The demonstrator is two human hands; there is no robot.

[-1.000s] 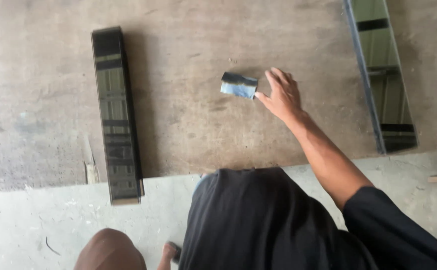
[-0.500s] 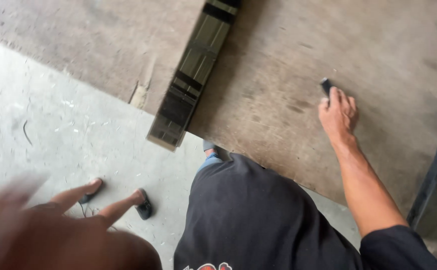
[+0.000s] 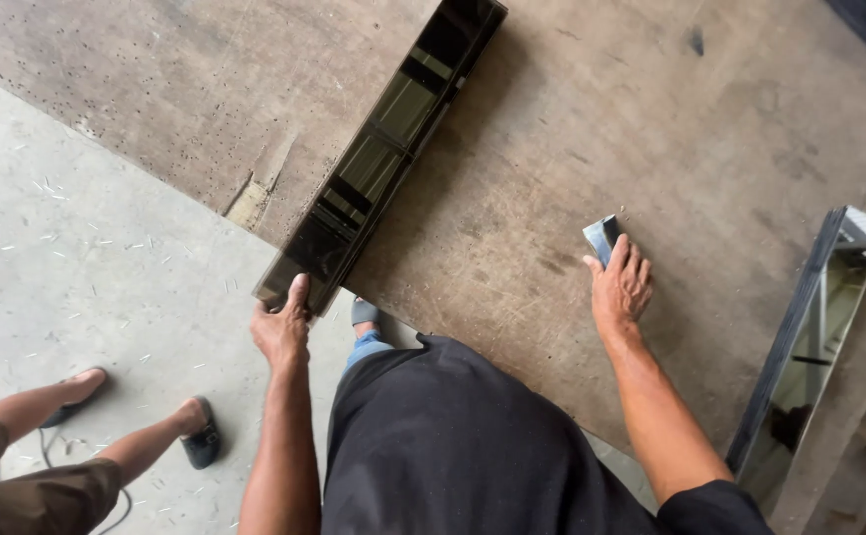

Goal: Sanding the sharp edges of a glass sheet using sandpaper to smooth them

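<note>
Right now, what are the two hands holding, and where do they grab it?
Left hand grips the long dark glass strip by its near end. Right hand rests on a small shiny block.

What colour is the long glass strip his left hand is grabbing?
Dark, smoky brown-black; the long glass strip, gripped by the left hand, shows best in the head view.

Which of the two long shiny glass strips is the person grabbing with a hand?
The dark glass strip on the left: the left hand grips its near end. The other strip, far right, is untouched.

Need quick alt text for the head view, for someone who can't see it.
The left hand grips the near end of a long dark glass strip on a worn wooden table, while the right hand rests on a small shiny block.
</note>
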